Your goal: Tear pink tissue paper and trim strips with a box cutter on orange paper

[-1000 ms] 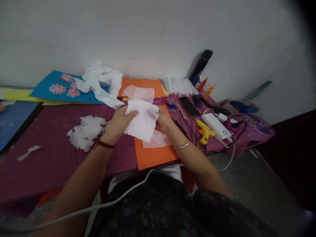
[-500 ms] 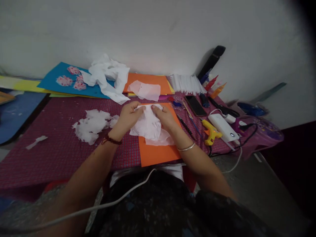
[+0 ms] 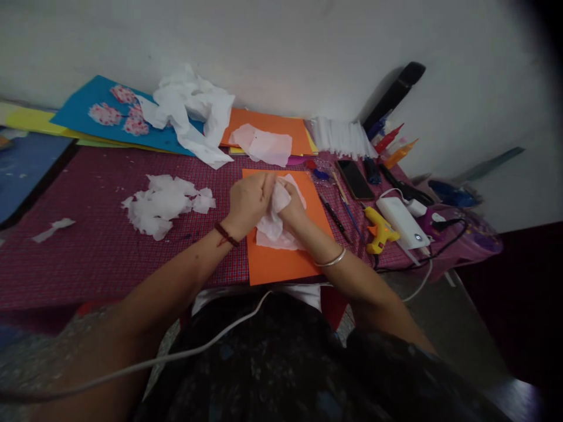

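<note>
My left hand (image 3: 248, 200) and my right hand (image 3: 290, 205) are pressed together over an orange paper sheet (image 3: 281, 264), both closed on a crumpled piece of white tissue paper (image 3: 279, 199). Part of that tissue hangs down onto another thin white piece (image 3: 275, 239) lying on the orange sheet. A red thread bracelet is on my left wrist and a silver bangle on my right. A heap of torn white tissue (image 3: 165, 202) lies to the left of my hands on the maroon checked cloth (image 3: 88, 246).
At the back lie a blue sheet with pink flowers (image 3: 109, 114), bunched white tissue (image 3: 193, 111), more orange paper (image 3: 272, 126) and white sticks (image 3: 341, 138). To the right are a phone (image 3: 355, 179), a yellow glue gun (image 3: 379, 230), a white power bank (image 3: 402, 221), bottles and cables.
The tissue was held spread out between my hands, then lowered to the orange sheet. Now my hands have closed together and bunched it up. The view has shifted slightly.
</note>
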The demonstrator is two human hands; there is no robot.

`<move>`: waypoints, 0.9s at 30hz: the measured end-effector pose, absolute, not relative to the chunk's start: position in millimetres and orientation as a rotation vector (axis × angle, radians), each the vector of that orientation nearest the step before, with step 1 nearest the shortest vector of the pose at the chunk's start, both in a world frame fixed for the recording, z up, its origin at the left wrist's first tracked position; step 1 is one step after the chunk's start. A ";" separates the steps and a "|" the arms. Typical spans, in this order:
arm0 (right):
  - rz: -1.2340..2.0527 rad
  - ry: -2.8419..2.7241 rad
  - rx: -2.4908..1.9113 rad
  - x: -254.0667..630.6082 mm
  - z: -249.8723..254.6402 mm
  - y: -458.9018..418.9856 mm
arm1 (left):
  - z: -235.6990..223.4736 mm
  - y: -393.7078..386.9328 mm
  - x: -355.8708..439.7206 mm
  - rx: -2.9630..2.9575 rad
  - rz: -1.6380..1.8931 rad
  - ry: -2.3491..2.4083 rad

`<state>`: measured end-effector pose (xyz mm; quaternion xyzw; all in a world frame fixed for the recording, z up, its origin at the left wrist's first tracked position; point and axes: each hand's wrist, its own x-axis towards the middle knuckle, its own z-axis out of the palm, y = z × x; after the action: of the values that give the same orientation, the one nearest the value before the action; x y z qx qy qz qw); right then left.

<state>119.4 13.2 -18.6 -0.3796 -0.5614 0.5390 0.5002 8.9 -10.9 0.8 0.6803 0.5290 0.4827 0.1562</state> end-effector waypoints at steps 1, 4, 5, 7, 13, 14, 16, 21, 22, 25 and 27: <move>1.288 -1.393 -0.913 119.9 -17.2 12.3 | 2.2 -10.5 9.0 1.904 1.415 1.522; 1.241 -1.440 -0.911 121.0 -13.5 9.3 | 8.1 -6.3 6.6 1.853 1.421 1.549; 1.243 -1.452 -0.907 121.5 -12.2 8.4 | 10.0 -3.6 4.3 1.851 1.406 1.559; 1.248 -1.497 -0.882 123.0 -9.3 7.5 | 12.3 2.8 -3.4 1.818 1.407 1.569; 1.065 -1.459 -0.833 130.6 -5.9 13.5 | 14.7 9.6 -30.8 1.408 1.453 1.188; 1.059 -1.453 -0.851 131.6 -6.7 14.6 | 15.9 8.5 -33.2 1.348 1.419 1.129; 1.074 -1.423 -0.888 132.7 -8.8 15.9 | 18.4 6.5 -36.1 1.285 1.352 1.051; 1.280 -1.297 -0.830 131.9 -9.9 16.1 | 17.3 7.5 -35.9 1.259 1.349 1.035; 1.338 -1.281 -0.808 131.5 -9.3 15.9 | 15.4 8.2 -35.0 1.257 1.347 1.042; 1.472 -1.259 -0.813 130.3 -7.3 15.0 | 8.8 9.3 -31.2 1.291 1.357 1.047; 1.505 -1.243 -0.850 129.7 -6.2 14.7 | 6.4 8.6 -28.7 1.306 1.396 1.025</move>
<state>129.7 14.7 -6.2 -0.3491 -0.5105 0.6182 0.4851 -28.7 8.6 6.4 0.5324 0.4177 0.5688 0.4674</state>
